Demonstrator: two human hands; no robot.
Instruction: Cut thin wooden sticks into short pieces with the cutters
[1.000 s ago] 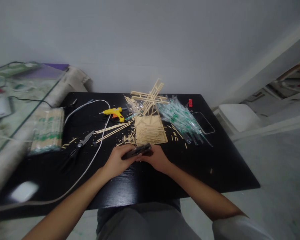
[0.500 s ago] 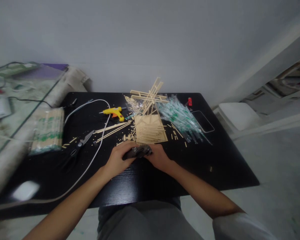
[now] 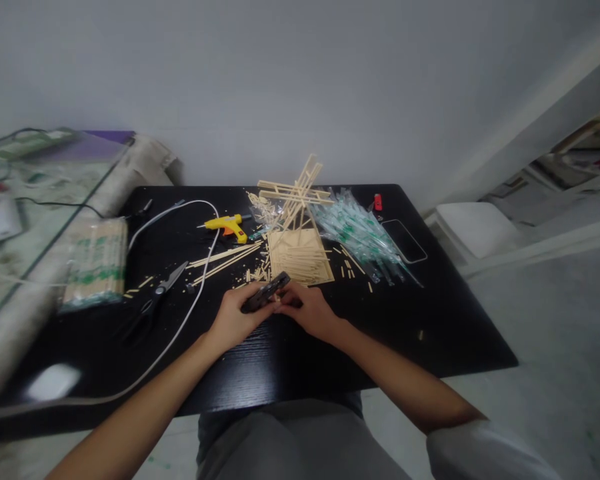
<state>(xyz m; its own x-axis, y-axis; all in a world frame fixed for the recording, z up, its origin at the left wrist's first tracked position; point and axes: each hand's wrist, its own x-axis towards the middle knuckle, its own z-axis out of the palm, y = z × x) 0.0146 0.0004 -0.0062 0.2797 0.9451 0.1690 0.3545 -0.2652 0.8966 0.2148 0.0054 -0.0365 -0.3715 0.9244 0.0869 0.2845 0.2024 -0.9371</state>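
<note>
My left hand (image 3: 237, 313) is wrapped round a dark, elongated hand tool (image 3: 266, 293), whose exact kind I cannot make out. The tool slants up to the right above the table's front part. Close against its far end, my right hand (image 3: 310, 309) is closed in a pinch. A tiny pale bit of wood (image 3: 279, 300) shows between the fingertips of the two hands. Just beyond them lies a square wooden panel (image 3: 325, 270) with a pile of short thin sticks (image 3: 300, 262) on it. Behind the panel stands a crossed lattice of glued sticks (image 3: 300, 193).
Around the hands on the black table (image 3: 380, 333) are a yellow glue gun (image 3: 225, 225), open scissors (image 3: 160, 293), a white cable (image 3: 195, 303), loose sticks (image 3: 225, 262) and plastic wrappers (image 3: 355, 227). Further out are a phone (image 3: 405, 241), a red item (image 3: 378, 202) and bagged sticks (image 3: 95, 263).
The dark tool has tilted, its far end rising to the right. My right fingers have come into view beside it, and a small pale bit shows between the hands.
</note>
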